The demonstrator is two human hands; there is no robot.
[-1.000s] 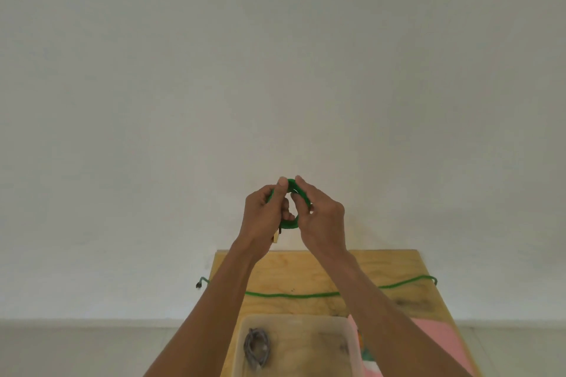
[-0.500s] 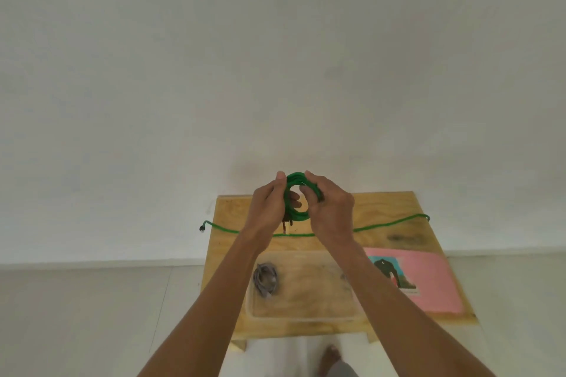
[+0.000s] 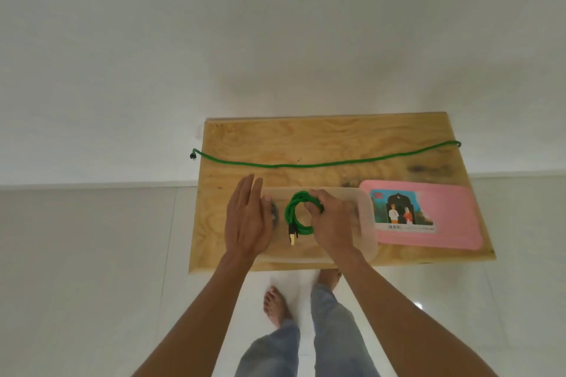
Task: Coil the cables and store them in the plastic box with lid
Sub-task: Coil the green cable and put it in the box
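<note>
My right hand [image 3: 332, 222] grips a coiled green cable [image 3: 294, 217] and holds it over the clear plastic box [image 3: 366, 217]; its plug end hangs down toward the near side. My left hand [image 3: 246, 217] hovers flat and open at the box's left end, holding nothing. It covers most of a grey coiled cable [image 3: 273, 211] lying inside the box. A second green cable [image 3: 321, 164] lies stretched out across the far part of the wooden table [image 3: 306, 138], its left end hanging off the edge.
The box's pink lid [image 3: 444, 217], with a picture label, lies flat to the right of the box. The small table stands against a white wall on a white tiled floor. My legs and bare feet [image 3: 275, 304] are just in front of it.
Both hands came down from chest height to the box. My left hand let go of the green coil and opened. The view tilted down, showing the whole table.
</note>
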